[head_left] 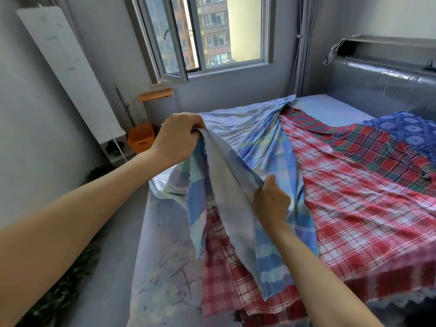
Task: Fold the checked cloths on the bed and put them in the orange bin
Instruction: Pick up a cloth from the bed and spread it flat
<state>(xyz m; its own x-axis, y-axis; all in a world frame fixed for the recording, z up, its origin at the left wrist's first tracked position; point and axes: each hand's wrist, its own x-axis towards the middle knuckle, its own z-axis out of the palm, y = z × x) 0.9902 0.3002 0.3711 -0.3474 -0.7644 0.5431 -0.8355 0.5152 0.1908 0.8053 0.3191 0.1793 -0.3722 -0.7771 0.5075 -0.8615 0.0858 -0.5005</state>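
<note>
A pale blue checked cloth (236, 208) is lifted off the bed (330, 109) and stretched between both hands, its far end trailing toward the bed's far corner. My left hand (175, 138) grips its upper edge, raised above the bed's left side. My right hand (271, 201) pinches the same edge lower and closer to me. Under it lies a red and white checked cloth (354, 208), hanging over the near edge. A darker red and green checked cloth (368, 142) lies beyond it. The orange bin (141, 139) stands on the floor by the left wall.
A blue flowered cloth (405, 131) lies at the bed's right. A grey padded headboard (382, 79) runs along the far right. A white board (70, 74) leans on the left wall, an orange shelf (155, 93) sits under the open window (205, 36), and dark leaves (59, 291) cover the floor at left.
</note>
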